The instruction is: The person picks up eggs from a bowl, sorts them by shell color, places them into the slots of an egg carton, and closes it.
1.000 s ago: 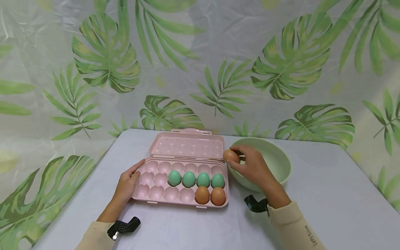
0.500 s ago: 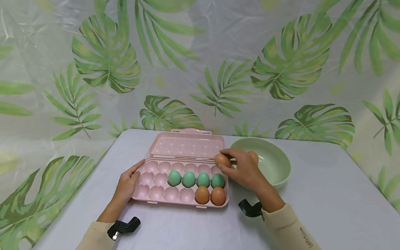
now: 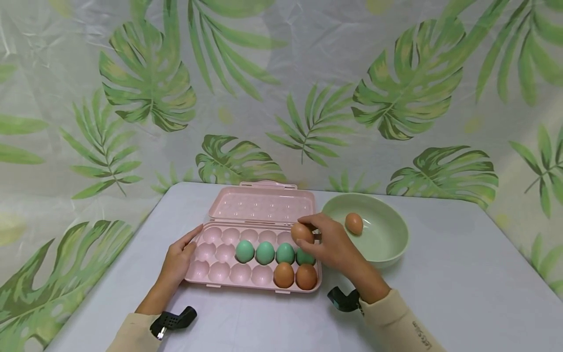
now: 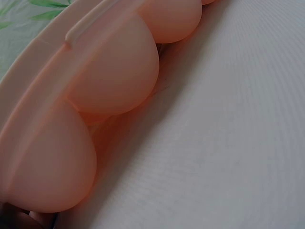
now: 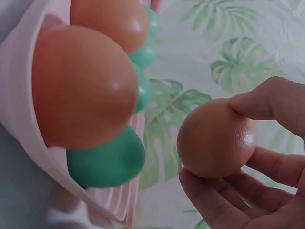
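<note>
Black wrist cameras (image 3: 173, 321) adjoin beige sleeves (image 3: 393, 315), the right dark-lettered.

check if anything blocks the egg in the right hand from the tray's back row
Nothing visible. The right hand holds the egg over the right end of the tray's back row; the lid lies open behind, the green eggs sit one row nearer. The cup there is hidden.

"Is the end green egg (image 3: 305, 257) whole to your eye?"
"No, from the head view the right hand (image 3: 333, 243) covers its top, and the held brown egg (image 3: 301, 233) hides the rear corner cup of the pink tray (image 3: 241, 273)."
"And the left hand (image 3: 177, 257)?"
"From the left wrist, only dark bits of it show, cut at the lower corner."
"The writing (image 3: 422, 335) on the right sleeve (image 3: 393, 315)?"
"Too small for me to read surely."
</note>
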A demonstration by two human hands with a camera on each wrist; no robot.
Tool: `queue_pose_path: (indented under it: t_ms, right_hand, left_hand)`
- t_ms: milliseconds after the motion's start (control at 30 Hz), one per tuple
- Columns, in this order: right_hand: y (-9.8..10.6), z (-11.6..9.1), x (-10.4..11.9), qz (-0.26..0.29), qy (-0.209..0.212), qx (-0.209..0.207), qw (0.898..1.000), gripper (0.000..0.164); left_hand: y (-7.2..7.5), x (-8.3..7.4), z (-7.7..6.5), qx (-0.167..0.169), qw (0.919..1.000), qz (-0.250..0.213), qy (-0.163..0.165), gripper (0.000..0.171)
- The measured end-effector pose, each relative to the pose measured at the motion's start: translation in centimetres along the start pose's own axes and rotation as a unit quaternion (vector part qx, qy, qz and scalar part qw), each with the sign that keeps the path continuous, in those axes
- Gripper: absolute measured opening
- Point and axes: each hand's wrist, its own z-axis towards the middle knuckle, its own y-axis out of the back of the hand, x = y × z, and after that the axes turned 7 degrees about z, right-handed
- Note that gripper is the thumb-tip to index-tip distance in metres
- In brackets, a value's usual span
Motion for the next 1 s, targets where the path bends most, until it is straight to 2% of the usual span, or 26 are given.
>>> queue_pose_path:
  t_ms: [200, 467, 767, 1000]
  right_hand:
    - [-0.6, -0.2, 0.1, 0.029, 0.006, 0.013, 0.999, 0.038]
    - [-1.1, -0.2, 0.7, 0.029, -0.005, 0.026, 0.999, 0.039]
    - [-2.2, -0.4, 0.7, 0.038, 0.013, 0.032, 0.999, 0.041]
    - [-2.9, -0.5, 0.9, 0.026, 0.023, 0.03, 0.999, 0.04]
  left_hand:
    - [-0.1, 0.1, 0.1, -0.001, 1.0, 0.002, -0.001, 0.043]
    - [-0.1, 0.2, 0.1, 0.001, 1.0, 0.003, -0.002, 0.044]
    - [-0.1, 0.1, 0.1, 0.002, 1.0, 0.003, 0.002, 0.044]
    - [-0.1, 0.1, 0.0, 0.006, 1.0, 0.005, 0.004, 0.044]
